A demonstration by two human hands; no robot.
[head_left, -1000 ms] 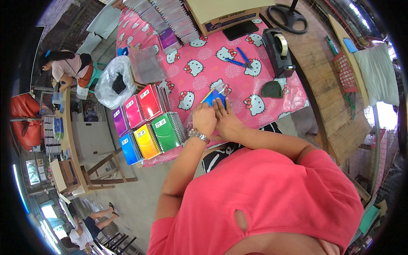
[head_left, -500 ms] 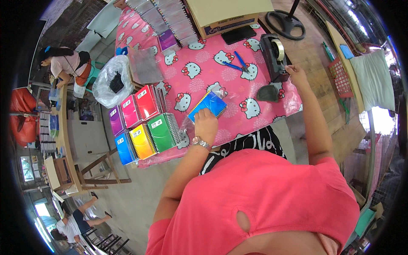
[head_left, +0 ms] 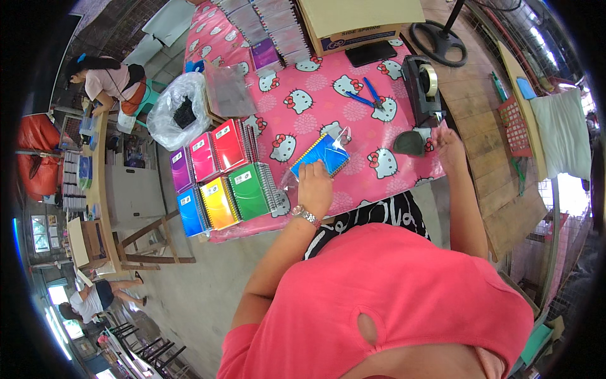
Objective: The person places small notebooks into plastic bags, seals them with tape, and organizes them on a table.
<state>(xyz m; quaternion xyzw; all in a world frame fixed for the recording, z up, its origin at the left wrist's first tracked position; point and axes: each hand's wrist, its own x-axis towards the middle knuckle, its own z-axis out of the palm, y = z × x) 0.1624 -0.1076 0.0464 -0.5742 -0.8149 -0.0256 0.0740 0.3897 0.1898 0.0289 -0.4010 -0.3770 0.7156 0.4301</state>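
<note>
A small blue spiral notebook (head_left: pixel 328 150) in a clear plastic sleeve lies slanted on the table in front of me. My left hand (head_left: pixel 314 188), with a watch at its wrist, presses curled fingers onto the notebook's near end. At the table's right edge stands a black tape dispenser (head_left: pixel 421 91) with a roll of tape (head_left: pixel 430 81). My right hand (head_left: pixel 449 150) is just below its cutting end, thumb and fingers pinched together. A shiny bit between the fingers and the dispenser looks like clear tape. Beside that hand sits a dark grey rounded object (head_left: pixel 410 144).
Spiral notebooks in several colours (head_left: pixel 252 192) are laid out at left. Blue-handled pliers (head_left: pixel 367 98) and a black phone (head_left: pixel 371 54) lie farther back, near a cardboard box (head_left: pixel 360 19). A plastic-lined bin (head_left: pixel 183 117) stands left of the pink table (head_left: pixel 315 110). Two people are away at left.
My right hand has drawn back toward me from the dispenser's cutting end. My left hand stays on the blue notebook. The whole view has shifted slightly.
</note>
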